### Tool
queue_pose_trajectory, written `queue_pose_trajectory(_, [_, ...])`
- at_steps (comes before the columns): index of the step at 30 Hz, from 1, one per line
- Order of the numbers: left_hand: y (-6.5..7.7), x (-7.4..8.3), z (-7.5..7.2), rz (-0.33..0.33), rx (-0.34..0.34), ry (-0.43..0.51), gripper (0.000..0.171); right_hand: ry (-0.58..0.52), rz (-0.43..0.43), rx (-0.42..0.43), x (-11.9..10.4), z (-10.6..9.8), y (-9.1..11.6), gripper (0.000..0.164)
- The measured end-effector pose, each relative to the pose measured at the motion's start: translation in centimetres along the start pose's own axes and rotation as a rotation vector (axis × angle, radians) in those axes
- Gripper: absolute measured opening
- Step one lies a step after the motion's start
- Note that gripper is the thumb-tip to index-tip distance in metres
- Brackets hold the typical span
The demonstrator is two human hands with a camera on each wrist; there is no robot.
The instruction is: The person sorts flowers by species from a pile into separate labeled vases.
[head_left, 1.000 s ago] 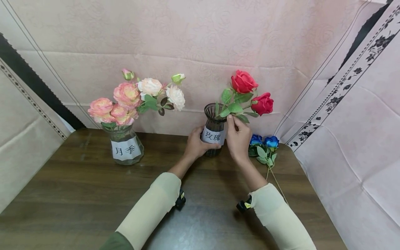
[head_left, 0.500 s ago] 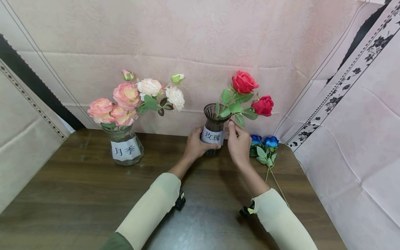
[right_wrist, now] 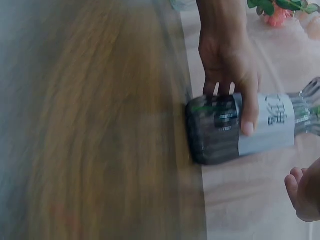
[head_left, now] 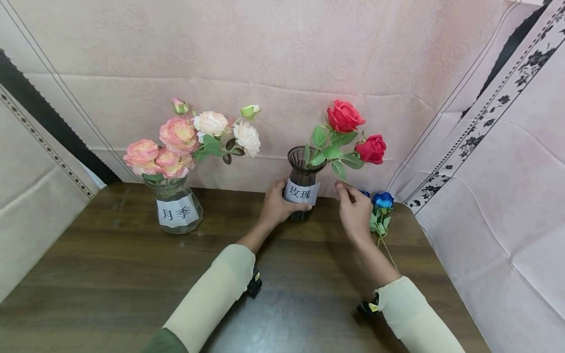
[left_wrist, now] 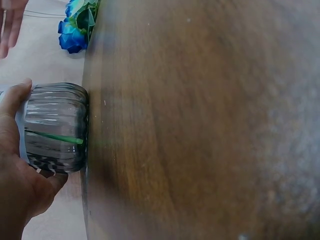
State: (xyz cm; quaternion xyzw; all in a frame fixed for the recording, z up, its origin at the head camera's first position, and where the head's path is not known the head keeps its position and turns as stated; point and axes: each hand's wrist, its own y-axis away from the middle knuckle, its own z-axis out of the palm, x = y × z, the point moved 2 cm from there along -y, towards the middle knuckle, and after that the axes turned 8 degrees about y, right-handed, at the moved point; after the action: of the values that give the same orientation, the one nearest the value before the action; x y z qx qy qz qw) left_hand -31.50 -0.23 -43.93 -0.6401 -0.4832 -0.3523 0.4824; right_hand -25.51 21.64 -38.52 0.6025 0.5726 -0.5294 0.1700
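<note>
My left hand (head_left: pixel 279 202) grips the dark ribbed glass vase (head_left: pixel 301 177) round its lower half, thumb across the front by a white paper label (head_left: pixel 302 192) with Chinese characters. Two red roses (head_left: pixel 346 115) with green leaves lean rightward out of the vase's mouth. In the left wrist view a green stem (left_wrist: pixel 60 137) shows through the glass. My right hand (head_left: pixel 355 212) is off to the vase's right, below the leaves, fingers relaxed and holding nothing. Behind it, partly hidden, blue roses (head_left: pixel 382 201) lie on the table.
At the left a clear glass vase (head_left: pixel 194 219), labelled too, holds pink flowers (head_left: pixel 178 135) and white ones (head_left: pixel 248 138). The wooden table (head_left: pixel 132 264) ends at a pale patterned cloth (head_left: pixel 282 44) behind; more cloth hangs at both sides.
My right hand has come away from the red roses' leaves and moved right and down, now overlapping the blue roses. The lower red rose sank slightly. My left hand stays on the vase.
</note>
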Motion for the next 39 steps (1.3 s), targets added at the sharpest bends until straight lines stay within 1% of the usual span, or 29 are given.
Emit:
queue_pose_trajectory(5, [0.0, 0.0, 0.1, -0.013, -0.006, -0.002, 0.087, -0.015, 0.035, -0.021, 1.5, -1.7, -0.1, 0.034])
queue_pose_trajectory(10, [0.1, 0.0, 0.1, -0.017, 0.004, 0.001, 0.091, -0.013, 0.065, -0.050, 2.4, -3.4, 0.0, 0.036])
queue_pose_trajectory(14, [0.2, 0.1, 0.0, -0.017, 0.008, 0.002, 0.092, 0.019, 0.100, -0.091, 3.0, -4.8, 0.0, 0.037])
queue_pose_trajectory(22, [0.2, -0.1, 0.0, -0.027, 0.007, 0.007, 0.096, 0.042, 0.215, -0.221, 4.6, -7.5, 0.0, 0.040])
queue_pose_trajectory(25, [0.2, -0.2, 0.1, -0.026, 0.005, 0.010, 0.096, 0.083, 0.252, -0.290, 5.4, -8.6, -0.2, 0.044])
queue_pose_trajectory(29, [0.2, -0.2, 0.2, -0.022, 0.004, 0.015, 0.094, 0.113, 0.291, -0.370, 6.7, -10.1, -0.5, 0.047])
queue_pose_trajectory(34, [0.2, -0.1, 0.1, -0.018, 0.006, 0.014, 0.093, 0.107, 0.349, -0.442, 8.7, -11.8, -0.8, 0.049])
queue_pose_trajectory(36, [0.2, 0.0, 0.1, -0.018, 0.007, 0.017, 0.093, 0.112, 0.369, -0.469, 9.5, -12.4, -0.8, 0.048])
queue_pose_trajectory(39, [0.2, 0.1, 0.1, -0.017, 0.008, 0.019, 0.093, 0.151, 0.381, -0.507, 10.5, -13.3, -0.8, 0.045])
